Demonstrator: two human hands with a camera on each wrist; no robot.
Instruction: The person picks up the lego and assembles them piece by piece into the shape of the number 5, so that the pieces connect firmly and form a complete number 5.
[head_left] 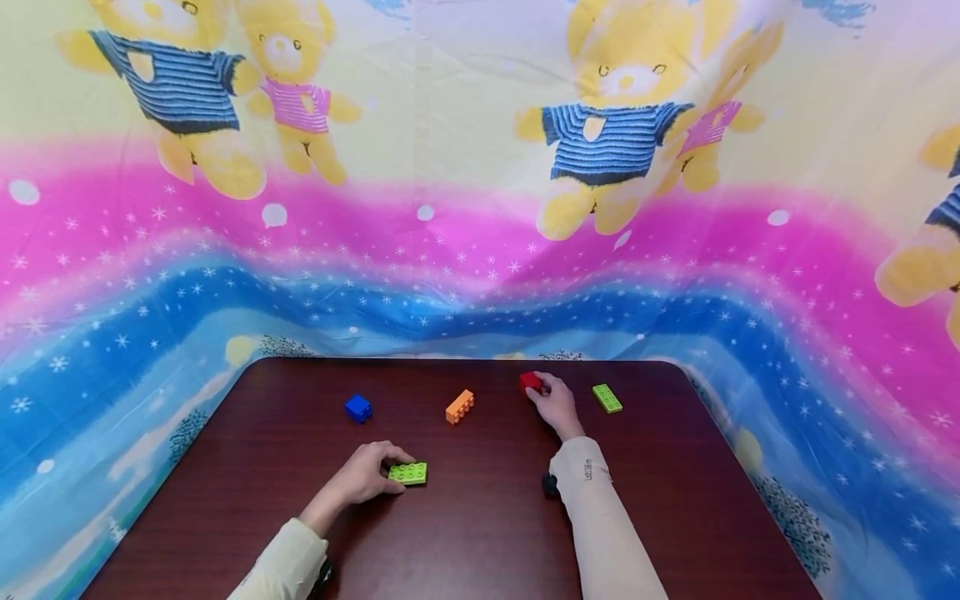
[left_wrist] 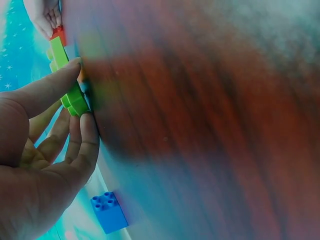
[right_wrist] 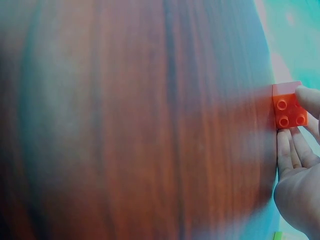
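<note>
On the wood-grained table (head_left: 480, 533), hands (head_left: 365, 474) (head_left: 557, 406) pinch a flat, studded green brick (head_left: 409, 475) and boxy red block (head_left: 528, 381).

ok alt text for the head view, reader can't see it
A person's left hand pinches a green brick on a dark table; the right hand holds a red block near the far edge. A blue block, an orange block and second green brick lie apart; teddy-bear fabric hangs behind.
</note>
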